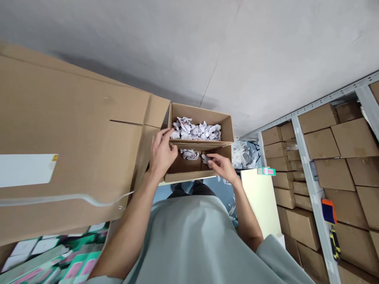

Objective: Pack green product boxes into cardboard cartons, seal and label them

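Observation:
Two open cardboard boxes stand one behind the other in front of me. The back box [201, 111] holds several balls of crumpled printed paper [197, 130]. In the front box [189, 175] lies one crumpled paper ball [189, 154], with bare cardboard around it. My right hand [223, 167] reaches over the front box's right end, its thumb and fingers closed on a small piece of crumpled paper [205, 159]. My left hand [162, 154] hovers at the left end of both boxes, thumb and fingers apart, with nothing visible in it.
A large cardboard carton [89, 157] rises on the left. Green-and-pink packages [79, 264] fill the lower left corner. Shelving [308, 165] stacked with cardboard boxes stands on the right. A pale yellow panel [257, 197] and a heap of white scraps [244, 154] lie between.

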Demonstrator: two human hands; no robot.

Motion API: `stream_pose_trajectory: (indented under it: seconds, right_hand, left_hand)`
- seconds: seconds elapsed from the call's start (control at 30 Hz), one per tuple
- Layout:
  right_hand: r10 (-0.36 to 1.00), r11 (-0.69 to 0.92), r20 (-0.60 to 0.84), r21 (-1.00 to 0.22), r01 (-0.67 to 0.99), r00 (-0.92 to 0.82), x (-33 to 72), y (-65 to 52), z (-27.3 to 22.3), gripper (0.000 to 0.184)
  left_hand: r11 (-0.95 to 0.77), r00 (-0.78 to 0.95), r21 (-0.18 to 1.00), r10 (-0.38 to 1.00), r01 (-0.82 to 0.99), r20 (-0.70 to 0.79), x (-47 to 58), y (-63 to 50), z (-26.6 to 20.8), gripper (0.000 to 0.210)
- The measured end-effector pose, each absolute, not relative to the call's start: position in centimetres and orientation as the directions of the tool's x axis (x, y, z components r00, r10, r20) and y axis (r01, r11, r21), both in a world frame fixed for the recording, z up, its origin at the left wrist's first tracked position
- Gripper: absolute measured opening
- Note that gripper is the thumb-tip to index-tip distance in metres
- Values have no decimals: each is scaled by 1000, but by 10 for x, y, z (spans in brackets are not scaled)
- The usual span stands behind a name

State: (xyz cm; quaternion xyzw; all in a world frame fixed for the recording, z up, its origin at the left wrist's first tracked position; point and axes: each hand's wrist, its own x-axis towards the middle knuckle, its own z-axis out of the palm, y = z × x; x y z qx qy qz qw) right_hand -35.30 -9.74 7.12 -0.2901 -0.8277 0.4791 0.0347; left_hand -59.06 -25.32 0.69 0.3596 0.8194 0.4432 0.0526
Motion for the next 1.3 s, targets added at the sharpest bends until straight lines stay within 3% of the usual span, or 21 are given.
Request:
stream_pose_trajectory:
  seconds: [0.1,0.2,0.3,0.47,0.77,1.03,1.3]
  right_hand:
    - [786,287,-135,-784,550,-603,-315,-89,75,52]
    - [919,228,-73,-704,673,-388,-285,-80,72,56]
    - [932,188,-129,-624,758,-338,-271,-76,61,54]
    - [903,223,-194,-549,805,-383,-269,-75,44,20]
    - [955,139,-88,-709,691,-283,-131,-84,71,27]
    - [980,-174,-71,-769,615,187,94,-155,71,34]
    - [775,-452,-129,-797,401,618,231,-244,40,39]
  left_hand:
    - [364,-769,777,598,514,228,-580,-275,19,63]
    - [449,-792,771,600,452,115,-564,-302,17,64]
    - [553,-809,741,588,382,-21,-548,-322,8,69]
    - [634,-828,680,557,367,-72,-530,-331,9,70]
    - [573,-771,667,637,476,2,-460,-289,48,78]
    - [318,-433,683,901,658,-2,-273,-189,45,65]
    - [-27,60,656,998,754,-29,-116,-114,23,59]
